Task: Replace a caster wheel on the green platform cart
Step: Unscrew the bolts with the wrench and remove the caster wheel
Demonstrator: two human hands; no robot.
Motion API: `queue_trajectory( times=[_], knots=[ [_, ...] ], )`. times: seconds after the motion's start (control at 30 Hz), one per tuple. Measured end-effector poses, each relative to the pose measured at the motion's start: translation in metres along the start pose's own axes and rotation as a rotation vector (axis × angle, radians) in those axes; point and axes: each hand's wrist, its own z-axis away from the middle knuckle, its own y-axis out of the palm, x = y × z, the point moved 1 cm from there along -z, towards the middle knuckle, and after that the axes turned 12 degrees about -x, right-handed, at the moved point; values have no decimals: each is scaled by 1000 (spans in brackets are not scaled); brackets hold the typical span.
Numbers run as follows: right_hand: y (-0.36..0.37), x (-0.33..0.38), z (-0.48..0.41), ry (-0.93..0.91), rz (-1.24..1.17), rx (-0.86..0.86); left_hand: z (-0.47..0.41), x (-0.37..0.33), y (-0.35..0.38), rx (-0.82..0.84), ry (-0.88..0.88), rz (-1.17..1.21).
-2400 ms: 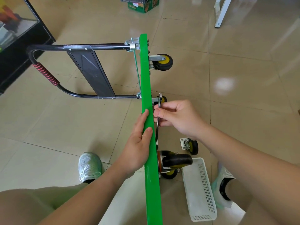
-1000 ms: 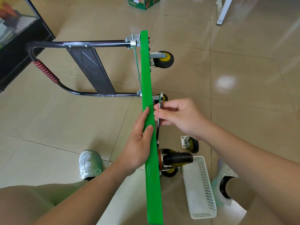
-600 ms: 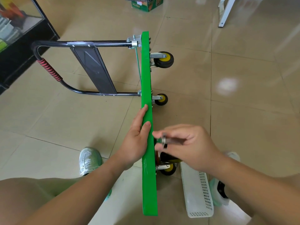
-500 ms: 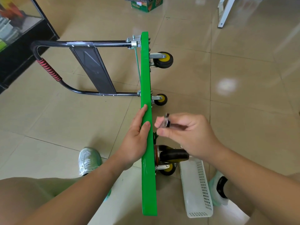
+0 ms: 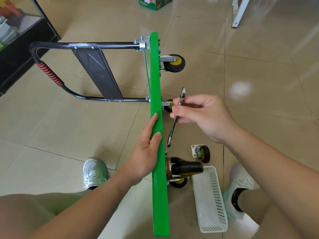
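I have the green platform cart (image 5: 156,104) tipped on edge on the tiled floor (image 5: 259,83). My left hand (image 5: 146,152) closes its grip around the deck's upper edge; my right hand (image 5: 202,116) pinches a wrench (image 5: 176,121) just right of the deck. A loose caster (image 5: 202,152) lies beside a white basket (image 5: 209,199), right of the deck. I judge the next move is seating the wrench on the mounted black caster (image 5: 186,169) below it.

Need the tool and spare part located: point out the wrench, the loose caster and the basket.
wrench (image 5: 173,131): head view, lower shaft.
loose caster (image 5: 205,154): head view, black tyre.
basket (image 5: 217,209): head view, right wall.
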Motion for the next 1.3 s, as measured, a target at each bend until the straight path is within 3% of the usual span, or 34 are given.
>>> queue_trajectory(
  times=[0.33, 0.6, 0.8, 1.0, 1.13, 1.3],
  knots=[
    [13, -30, -27, 287, -53, 42, -2, 6, 0, -11, 23, 1],
    [19, -52, -31, 400, -62, 74, -2, 5, 0, 3, 9, 4],
    [14, -27, -7, 191, 34, 94, -2, 5, 0, 4, 19, 0],
    [10, -13, 69, -135, 175, 270, 0, 3, 0, 1, 4, 29],
    [5, -14, 74, -211, 109, 146, 1, 2, 1, -12, 9, 26],
    [-2, 1, 39, -171, 24, 10, 1, 4, 2, -18, 5, 21]
  ],
)
